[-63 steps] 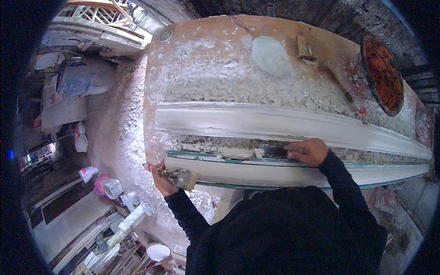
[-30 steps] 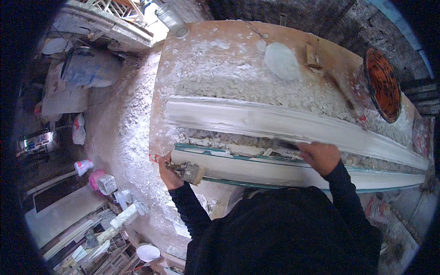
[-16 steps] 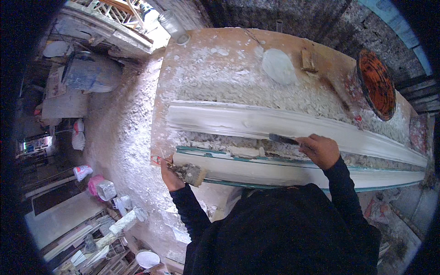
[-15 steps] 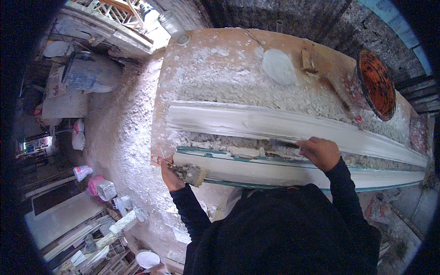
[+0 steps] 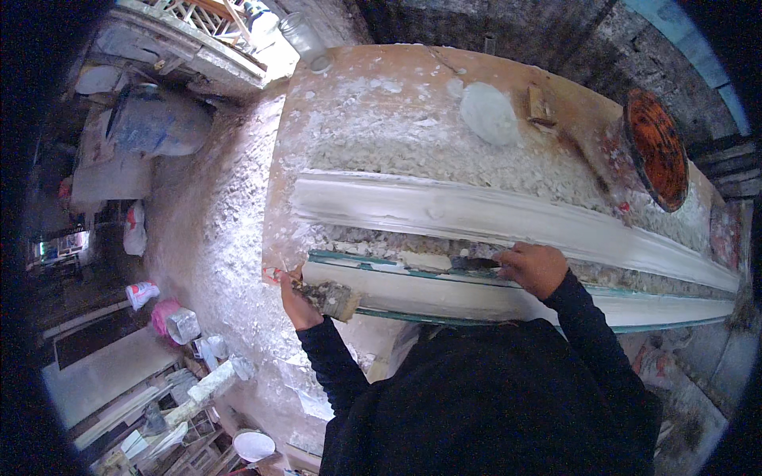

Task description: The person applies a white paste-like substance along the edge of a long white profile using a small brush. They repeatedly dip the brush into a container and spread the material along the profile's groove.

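Note:
A wide paintbrush (image 5: 336, 301) with plaster-caked bristles is gripped in my left hand (image 5: 298, 306), beside the left end of the near strip. This near white strip (image 5: 421, 293) is long and has green edges. My right hand (image 5: 535, 268) is closed around a dark-bladed putty knife (image 5: 474, 263), its blade pointing left over the near strip's far green edge. Pale lumps of plaster (image 5: 425, 260) lie just left of the blade. Beyond the gap runs a second long piece, a white plaster moulding (image 5: 397, 202) with lengthwise ridges.
An orange-lined basin (image 5: 657, 149) stands at the far right of the plaster-crusted table (image 5: 381, 63). Near it are a small wooden block (image 5: 540, 105) and a round white patch (image 5: 489, 114). A clear jar (image 5: 305, 41) sits at the far left corner; buckets and scrap wood lie left.
My right hand has moved left and slightly nearer with the putty knife, which now sits at the near strip's far edge. The left hand with the brush has barely moved.

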The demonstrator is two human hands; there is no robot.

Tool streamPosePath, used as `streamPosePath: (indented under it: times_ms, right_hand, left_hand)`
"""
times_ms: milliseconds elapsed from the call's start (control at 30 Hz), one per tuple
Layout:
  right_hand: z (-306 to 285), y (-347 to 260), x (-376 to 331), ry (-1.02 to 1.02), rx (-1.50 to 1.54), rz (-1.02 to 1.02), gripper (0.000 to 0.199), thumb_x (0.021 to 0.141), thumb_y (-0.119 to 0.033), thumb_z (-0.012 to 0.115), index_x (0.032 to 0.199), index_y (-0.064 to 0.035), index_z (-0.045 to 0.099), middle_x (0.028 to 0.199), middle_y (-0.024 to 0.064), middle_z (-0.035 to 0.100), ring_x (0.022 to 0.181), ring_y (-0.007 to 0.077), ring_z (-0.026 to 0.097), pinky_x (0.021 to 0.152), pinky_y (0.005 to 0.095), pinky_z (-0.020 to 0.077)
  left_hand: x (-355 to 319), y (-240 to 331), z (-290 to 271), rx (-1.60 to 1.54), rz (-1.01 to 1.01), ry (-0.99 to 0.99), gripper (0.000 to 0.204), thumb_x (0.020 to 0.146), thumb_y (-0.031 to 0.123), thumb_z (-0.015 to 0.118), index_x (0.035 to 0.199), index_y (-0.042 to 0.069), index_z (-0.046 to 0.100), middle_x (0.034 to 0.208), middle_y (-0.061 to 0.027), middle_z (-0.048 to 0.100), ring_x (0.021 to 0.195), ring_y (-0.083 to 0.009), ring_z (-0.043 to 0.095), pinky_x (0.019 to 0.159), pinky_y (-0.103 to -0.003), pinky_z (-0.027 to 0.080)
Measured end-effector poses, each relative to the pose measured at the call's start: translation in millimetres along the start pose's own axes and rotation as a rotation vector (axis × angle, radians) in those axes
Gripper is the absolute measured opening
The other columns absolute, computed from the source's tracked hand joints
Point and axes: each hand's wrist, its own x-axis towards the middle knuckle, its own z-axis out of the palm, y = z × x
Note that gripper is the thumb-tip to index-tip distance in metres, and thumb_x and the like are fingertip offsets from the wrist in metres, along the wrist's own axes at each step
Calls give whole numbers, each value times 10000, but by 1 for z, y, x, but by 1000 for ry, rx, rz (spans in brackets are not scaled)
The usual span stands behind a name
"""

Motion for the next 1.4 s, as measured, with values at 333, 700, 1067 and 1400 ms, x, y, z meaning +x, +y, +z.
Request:
streamPosePath:
  times_ms: [333,700,1067,1400]
  right_hand:
    - [-13,-10,-3,-45,-61,133,215,790,-296,544,973,-186,577,800,78,576,687,284,591,553,405,471]
    - [28,26,23,-75,298,114,329,737,-432,593,795,-109,609,690,105,620,666,318,594,614,397,461]
    - [47,30,11,-40,363,122,285,748,-417,589,788,-136,616,694,104,618,644,303,598,577,395,465]
    - [40,34,15,-96,263,118,365,772,-491,519,805,-137,602,677,111,603,657,321,589,590,430,456]
  left_hand:
    - [5,-3,-7,108,-42,-36,437,913,349,330,939,-32,542,933,-154,593,815,-220,576,740,-333,459]
    - [-6,5,11,34,34,56,422,908,344,357,924,-30,552,890,-118,592,783,-187,566,725,-305,448]
    - [-2,3,1,60,-66,-22,460,909,344,327,962,-52,556,900,-122,600,785,-192,573,721,-302,451]
    - [-7,7,17,68,-26,41,474,918,346,302,981,-59,540,887,-129,600,766,-200,581,707,-307,460]
